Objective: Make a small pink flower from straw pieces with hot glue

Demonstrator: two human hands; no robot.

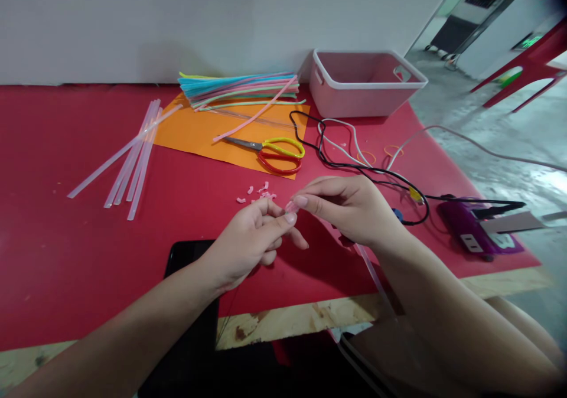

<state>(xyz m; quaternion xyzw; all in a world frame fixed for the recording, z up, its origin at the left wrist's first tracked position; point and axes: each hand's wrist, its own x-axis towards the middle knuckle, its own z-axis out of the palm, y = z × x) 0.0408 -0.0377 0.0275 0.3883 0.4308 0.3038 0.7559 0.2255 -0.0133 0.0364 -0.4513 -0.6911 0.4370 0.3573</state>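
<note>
My left hand (259,235) and my right hand (349,206) meet over the red table, fingertips nearly touching. Between their pinched thumbs and forefingers is a small pink piece (291,206), partly hidden by the fingers. Just behind my left hand lie several small pink bits (266,195). Scissors (274,153) with yellow and red handles rest farther back on an orange sheet (195,132). A translucent stick (371,268) extends from under my right hand toward the table's front edge.
Colored fuzzy stems (239,90) and a pink basket (363,88) stand at the back. Translucent glue sticks (137,162) lie left. Black and white cables (349,165) loop behind my right hand toward a purple device (476,227). A black tablet-like object (188,249) lies under my left forearm.
</note>
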